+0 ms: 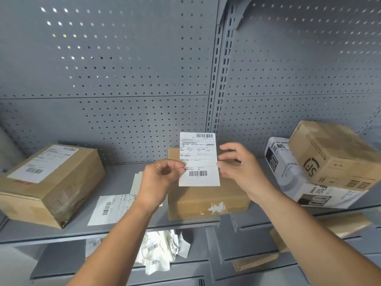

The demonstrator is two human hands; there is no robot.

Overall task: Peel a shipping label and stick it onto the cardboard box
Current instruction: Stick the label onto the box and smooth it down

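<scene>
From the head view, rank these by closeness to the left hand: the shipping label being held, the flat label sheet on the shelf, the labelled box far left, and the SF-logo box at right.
1. Shipping label, pinched at its left edge by the left hand.
2. Flat label sheet, on the shelf just lower left.
3. Labelled box, far left of the shelf.
4. SF-logo box, far right, tilted on a white carton.

Grey metal shelf (123, 182) before a perforated back panel. Resting on it, left to right: labelled cardboard box (51, 182); loose label sheet (109, 207); plain cardboard box (206, 201) with torn white patch; white printed carton (305, 188) bearing a tilted brown box (334, 155).
</scene>
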